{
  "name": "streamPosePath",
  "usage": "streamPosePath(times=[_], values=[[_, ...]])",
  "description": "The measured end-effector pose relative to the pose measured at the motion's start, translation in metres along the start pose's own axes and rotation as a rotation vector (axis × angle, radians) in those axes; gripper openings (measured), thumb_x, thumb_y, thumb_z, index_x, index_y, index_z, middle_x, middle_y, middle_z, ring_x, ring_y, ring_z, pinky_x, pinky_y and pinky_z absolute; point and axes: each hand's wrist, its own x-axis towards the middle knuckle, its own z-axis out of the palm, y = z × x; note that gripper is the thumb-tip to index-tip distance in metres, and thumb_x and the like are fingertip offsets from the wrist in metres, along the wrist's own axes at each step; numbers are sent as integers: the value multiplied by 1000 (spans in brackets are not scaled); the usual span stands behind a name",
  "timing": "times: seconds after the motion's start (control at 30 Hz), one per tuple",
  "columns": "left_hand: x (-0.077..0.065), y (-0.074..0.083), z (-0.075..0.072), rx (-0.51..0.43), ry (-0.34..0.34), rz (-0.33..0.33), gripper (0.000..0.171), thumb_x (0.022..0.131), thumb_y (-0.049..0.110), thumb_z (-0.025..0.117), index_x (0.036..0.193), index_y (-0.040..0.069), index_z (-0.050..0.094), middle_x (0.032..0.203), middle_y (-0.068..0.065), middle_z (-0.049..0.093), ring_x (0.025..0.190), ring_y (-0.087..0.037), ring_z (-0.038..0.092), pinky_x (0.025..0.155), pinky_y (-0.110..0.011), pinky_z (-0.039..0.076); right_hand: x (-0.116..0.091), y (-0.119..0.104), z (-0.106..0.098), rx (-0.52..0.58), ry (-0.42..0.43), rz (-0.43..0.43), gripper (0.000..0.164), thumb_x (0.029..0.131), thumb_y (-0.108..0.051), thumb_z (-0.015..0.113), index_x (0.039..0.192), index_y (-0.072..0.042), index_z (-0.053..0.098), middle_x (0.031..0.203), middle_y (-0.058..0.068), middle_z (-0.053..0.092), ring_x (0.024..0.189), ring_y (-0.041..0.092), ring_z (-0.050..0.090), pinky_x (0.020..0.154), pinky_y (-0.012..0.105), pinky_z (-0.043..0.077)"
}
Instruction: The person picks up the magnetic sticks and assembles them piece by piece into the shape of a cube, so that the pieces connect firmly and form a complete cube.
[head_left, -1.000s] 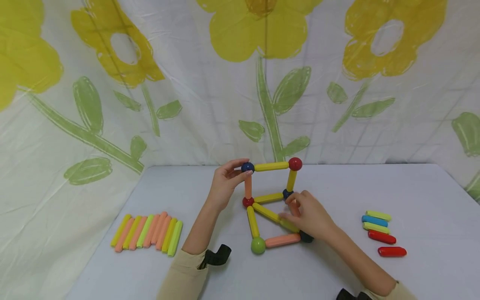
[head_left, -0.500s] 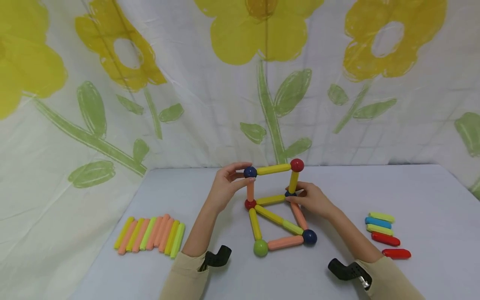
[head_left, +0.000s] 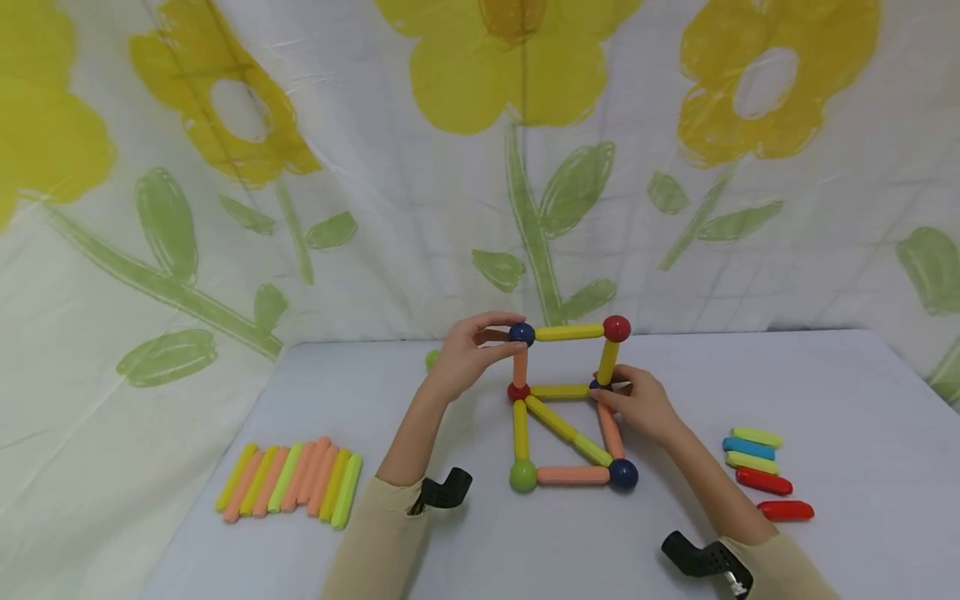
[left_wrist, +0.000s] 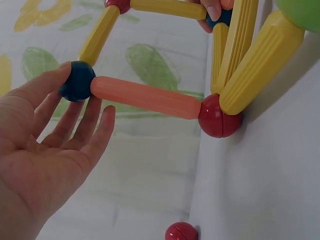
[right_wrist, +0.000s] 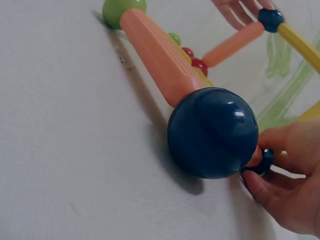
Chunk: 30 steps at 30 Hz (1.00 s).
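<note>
Rod-and-ball frame (head_left: pixel 555 420) on counter (head_left: pixel 585 550). Left hand (head_left: pixel 467 360) pinches upper navy ball (head_left: pixel 522 334), frame's 11 o'clock; right hand (head_left: pixel 639 403) pinches rear navy ball (left_wrist: pixel 223 19), 2 o'clock. Likely step: steadying; next calls for even grip.

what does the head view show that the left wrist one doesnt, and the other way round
Only the head view: the row of sticks on the left and the short pieces on the right.
Only the left wrist view: a separate red ball low in the picture.
Both: the left hand holding a blue ball, joined by a coral stick to a red joint ball.
</note>
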Motion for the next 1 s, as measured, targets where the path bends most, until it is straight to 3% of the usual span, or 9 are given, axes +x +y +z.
streamPosePath(times=[0.33,0.57,0.73,0.87,1.0], values=[[2,1,-6,-29,-13,-7,39,99,3,71,138,-1,66,138,-18,65,118,-32,68,104,-42,56,-5,-5,3,-22,27,46,39,102,-17,71,129,9,62,129,29,65,88,23,65,65,26,53],[4,0,-4,-25,-33,23,41,100,2,70,140,-5,62,139,-20,64,120,-34,67,103,-42,57,-8,-5,-2,-21,5,29,34,102,-16,70,127,7,62,129,28,64,90,23,68,70,28,57],[0,-1,-7,-21,-19,10,45,100,3,70,144,0,62,145,-19,61,123,-37,66,104,-45,57,-13,-2,-12,-69,-15,-21,46,102,-20,71,138,5,58,135,31,62,98,31,71,74,32,59],[-14,1,-11,11,11,-3,48,100,6,71,147,4,60,148,-17,59,126,-37,65,105,-44,57,-29,2,-33,-162,-1,-59,51,101,-23,73,143,1,57,135,30,63,98,31,68,75,33,57],[-46,0,-29,22,73,-42,47,99,7,72,145,2,61,145,-18,61,124,-35,65,101,-34,58,-53,14,-69,-278,56,-111,46,100,-19,75,139,-1,61,129,26,68,93,25,66,73,26,56]])
